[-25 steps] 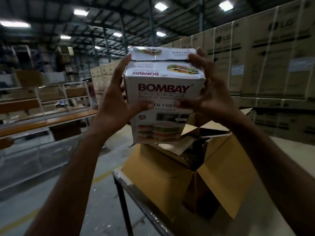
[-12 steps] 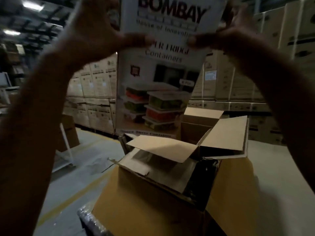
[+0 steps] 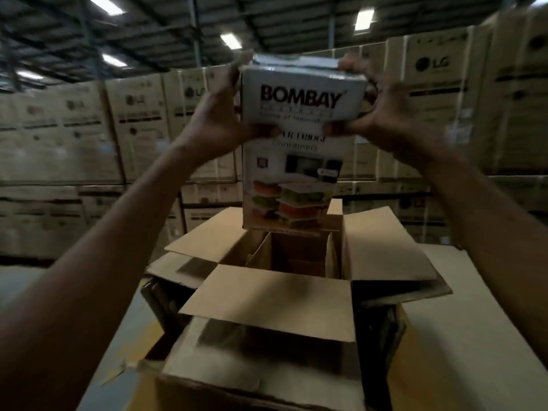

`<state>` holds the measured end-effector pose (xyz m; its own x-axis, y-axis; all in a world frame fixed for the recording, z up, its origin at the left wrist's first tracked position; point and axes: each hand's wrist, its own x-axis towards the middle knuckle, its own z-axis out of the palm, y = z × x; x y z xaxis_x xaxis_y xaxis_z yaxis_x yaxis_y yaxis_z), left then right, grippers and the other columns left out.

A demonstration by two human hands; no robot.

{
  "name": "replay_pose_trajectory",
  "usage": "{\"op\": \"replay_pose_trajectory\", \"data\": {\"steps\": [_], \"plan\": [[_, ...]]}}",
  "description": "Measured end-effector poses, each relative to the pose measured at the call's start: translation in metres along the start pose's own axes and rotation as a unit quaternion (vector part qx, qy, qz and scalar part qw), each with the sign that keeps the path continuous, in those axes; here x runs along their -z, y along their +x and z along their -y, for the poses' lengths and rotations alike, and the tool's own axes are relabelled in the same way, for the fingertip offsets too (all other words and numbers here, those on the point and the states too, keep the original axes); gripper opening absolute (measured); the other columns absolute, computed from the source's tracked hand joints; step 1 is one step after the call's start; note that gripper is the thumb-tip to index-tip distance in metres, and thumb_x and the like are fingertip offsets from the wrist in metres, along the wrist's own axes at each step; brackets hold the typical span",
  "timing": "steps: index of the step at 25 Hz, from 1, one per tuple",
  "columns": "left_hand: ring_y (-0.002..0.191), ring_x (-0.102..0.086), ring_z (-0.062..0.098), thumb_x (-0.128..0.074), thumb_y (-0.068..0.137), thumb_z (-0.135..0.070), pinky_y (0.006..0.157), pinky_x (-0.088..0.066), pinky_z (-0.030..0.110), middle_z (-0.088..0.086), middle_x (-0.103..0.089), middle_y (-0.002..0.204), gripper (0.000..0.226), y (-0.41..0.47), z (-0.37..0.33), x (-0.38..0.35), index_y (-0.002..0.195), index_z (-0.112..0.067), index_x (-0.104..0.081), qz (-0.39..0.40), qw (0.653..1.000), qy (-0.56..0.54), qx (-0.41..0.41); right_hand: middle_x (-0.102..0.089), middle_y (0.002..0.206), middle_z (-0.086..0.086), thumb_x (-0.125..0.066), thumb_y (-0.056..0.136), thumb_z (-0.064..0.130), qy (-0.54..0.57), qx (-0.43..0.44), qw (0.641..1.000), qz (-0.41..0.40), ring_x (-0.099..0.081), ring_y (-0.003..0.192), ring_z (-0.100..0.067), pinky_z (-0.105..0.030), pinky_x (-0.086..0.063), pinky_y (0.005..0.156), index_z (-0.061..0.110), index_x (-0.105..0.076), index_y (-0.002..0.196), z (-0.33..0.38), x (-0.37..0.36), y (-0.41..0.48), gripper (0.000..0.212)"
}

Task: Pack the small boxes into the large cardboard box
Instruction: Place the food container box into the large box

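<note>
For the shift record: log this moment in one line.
phase: lowering | held: Bombay box | left hand, right hand gripping | target: large cardboard box, flaps open

The small box (image 3: 299, 149) hangs upright directly above the large cardboard box (image 3: 267, 336) (its opening, between four spread flaps), left hand (image 3: 219, 117) and right hand (image 3: 385, 120) flanking it; stacked cartons (image 3: 89, 137) stand behind.
</note>
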<state>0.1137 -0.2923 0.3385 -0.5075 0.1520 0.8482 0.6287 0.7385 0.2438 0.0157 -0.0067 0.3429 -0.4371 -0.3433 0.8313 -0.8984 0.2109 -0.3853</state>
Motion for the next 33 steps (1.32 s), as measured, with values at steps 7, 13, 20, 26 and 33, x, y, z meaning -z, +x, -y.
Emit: {"op": "replay_pose_trajectory", "data": {"steps": [7, 13, 20, 26, 33], "plan": [[0.131, -0.053, 0.009, -0.089, 0.072, -0.033, 0.092, -0.06, 0.042, -0.011, -0.049, 0.145, 0.11, -0.005, 0.105, -0.048, 0.159, -0.029, -0.022, 0.083, 0.993, -0.088, 0.013, -0.036, 0.16, 0.006, -0.096, 0.063, 0.013, -0.063, -0.096, 0.993, -0.005, -0.038, 0.143, -0.019, -0.021, -0.055, 0.098, 0.021, -0.051, 0.146, -0.041, -0.06, -0.017, 0.096], [0.116, -0.063, 0.012, -0.09, 0.072, -0.03, 0.086, -0.062, 0.033, -0.007, -0.059, 0.134, 0.103, -0.009, 0.133, -0.088, 0.154, -0.032, -0.028, 0.127, 0.984, -0.112, 0.054, -0.038, 0.158, 0.011, -0.099, 0.059, 0.025, -0.084, -0.179, 0.98, 0.011, -0.041, 0.141, -0.022, -0.042, -0.057, 0.101, 0.028, -0.053, 0.146, -0.074, -0.07, -0.033, 0.098], [0.117, -0.06, 0.01, -0.092, 0.07, -0.023, 0.077, -0.056, 0.014, -0.014, -0.062, 0.117, 0.079, -0.022, 0.155, -0.136, 0.138, -0.024, -0.052, 0.246, 0.958, -0.113, 0.091, -0.045, 0.149, 0.008, -0.099, 0.06, 0.018, -0.106, -0.262, 0.957, 0.06, -0.047, 0.133, -0.014, -0.015, -0.054, 0.089, 0.019, -0.054, 0.146, -0.113, -0.08, -0.073, 0.097], [0.105, -0.065, 0.011, -0.089, 0.073, -0.032, 0.09, -0.057, 0.036, -0.007, -0.071, 0.108, 0.041, -0.024, 0.188, -0.152, 0.108, -0.021, -0.071, 0.347, 0.933, 0.01, 0.093, -0.044, 0.148, 0.001, -0.098, 0.062, 0.031, -0.243, -0.28, 0.909, 0.189, -0.042, 0.133, -0.016, -0.032, -0.04, 0.11, 0.02, -0.043, 0.152, -0.138, -0.106, -0.075, 0.107], [0.104, -0.064, 0.016, -0.084, 0.079, -0.026, 0.091, -0.055, 0.036, -0.002, -0.068, 0.112, 0.043, -0.055, 0.215, -0.203, 0.117, -0.02, -0.066, 0.479, 0.861, 0.143, 0.089, -0.061, 0.115, 0.0, -0.093, 0.066, 0.033, -0.387, -0.249, 0.808, 0.367, -0.059, 0.11, -0.02, -0.039, -0.054, 0.094, 0.021, -0.063, 0.114, -0.168, -0.155, -0.077, 0.058]]}}
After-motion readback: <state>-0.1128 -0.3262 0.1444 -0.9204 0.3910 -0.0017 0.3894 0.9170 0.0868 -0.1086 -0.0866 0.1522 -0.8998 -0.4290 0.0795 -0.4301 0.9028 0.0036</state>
